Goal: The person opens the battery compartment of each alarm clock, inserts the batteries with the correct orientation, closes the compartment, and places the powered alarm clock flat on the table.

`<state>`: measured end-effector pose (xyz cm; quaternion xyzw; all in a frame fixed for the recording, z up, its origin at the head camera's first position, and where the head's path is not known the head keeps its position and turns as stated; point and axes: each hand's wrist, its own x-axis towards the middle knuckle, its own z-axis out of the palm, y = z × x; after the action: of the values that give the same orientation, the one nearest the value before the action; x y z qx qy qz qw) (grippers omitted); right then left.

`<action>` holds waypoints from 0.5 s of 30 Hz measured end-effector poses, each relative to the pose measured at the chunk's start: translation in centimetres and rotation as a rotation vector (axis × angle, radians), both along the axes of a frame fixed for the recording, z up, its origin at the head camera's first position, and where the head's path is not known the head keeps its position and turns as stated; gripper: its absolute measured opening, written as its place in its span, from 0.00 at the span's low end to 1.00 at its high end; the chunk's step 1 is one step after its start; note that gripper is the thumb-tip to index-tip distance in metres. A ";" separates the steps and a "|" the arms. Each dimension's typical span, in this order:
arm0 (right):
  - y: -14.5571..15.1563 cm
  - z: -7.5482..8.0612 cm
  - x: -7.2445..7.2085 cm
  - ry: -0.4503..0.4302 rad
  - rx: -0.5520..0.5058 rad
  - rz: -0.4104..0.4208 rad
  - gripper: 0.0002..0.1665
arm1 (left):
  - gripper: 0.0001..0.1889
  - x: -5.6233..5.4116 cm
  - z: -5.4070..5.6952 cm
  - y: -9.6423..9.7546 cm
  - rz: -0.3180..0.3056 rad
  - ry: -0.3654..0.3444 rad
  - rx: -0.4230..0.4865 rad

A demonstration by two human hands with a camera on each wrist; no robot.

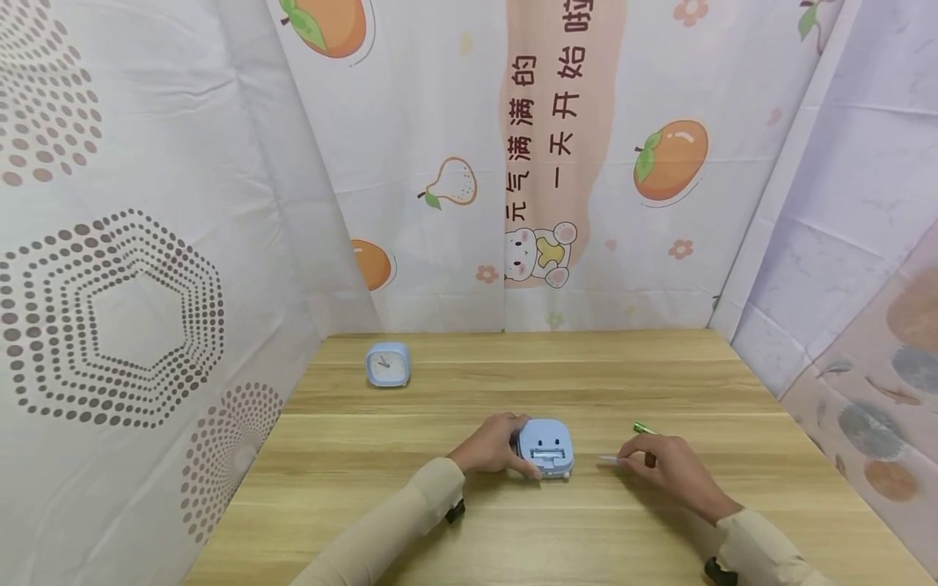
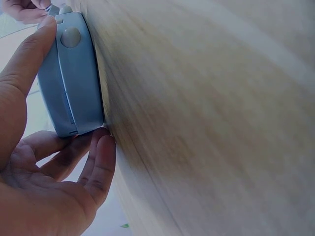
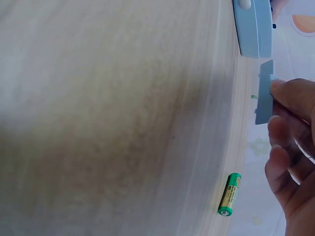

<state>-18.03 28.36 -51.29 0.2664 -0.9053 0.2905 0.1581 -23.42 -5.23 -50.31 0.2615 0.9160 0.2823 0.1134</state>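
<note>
A light-blue alarm clock (image 1: 545, 433) lies on the table with its back up and its battery compartment uncovered. My left hand (image 1: 493, 446) grips it from the left, the thumb at the near edge and the other fingers round the far side. In the left wrist view the clock's (image 2: 81, 83) side and round grey feet show. My right hand (image 1: 668, 470), right of the clock, pinches a thin blue battery cover (image 3: 265, 96) between thumb and fingers, held apart from the clock. Just beyond that hand a green battery (image 3: 230, 194) lies on the table. Whether the compartment holds anything, I cannot tell.
Toward the back left of the wooden table (image 1: 454, 382) stands another light-blue clock (image 1: 388, 365), its dial facing me. Patterned curtains (image 1: 440, 106) hang behind the table and along both sides.
</note>
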 end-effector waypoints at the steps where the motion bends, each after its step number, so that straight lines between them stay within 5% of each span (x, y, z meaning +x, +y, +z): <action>1: -0.1 0.0 0.0 0.003 -0.002 -0.001 0.11 | 0.56 0.0 0.0 0.0 -0.001 0.000 0.001; 15: -1.3 0.1 -0.4 0.112 -0.033 0.027 0.15 | 0.55 0.1 0.2 0.1 -0.008 0.018 0.002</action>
<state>-18.39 27.03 -51.23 0.2915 -0.8865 0.2922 0.2092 -23.36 -5.17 -50.14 0.2682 0.9155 0.2805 0.1059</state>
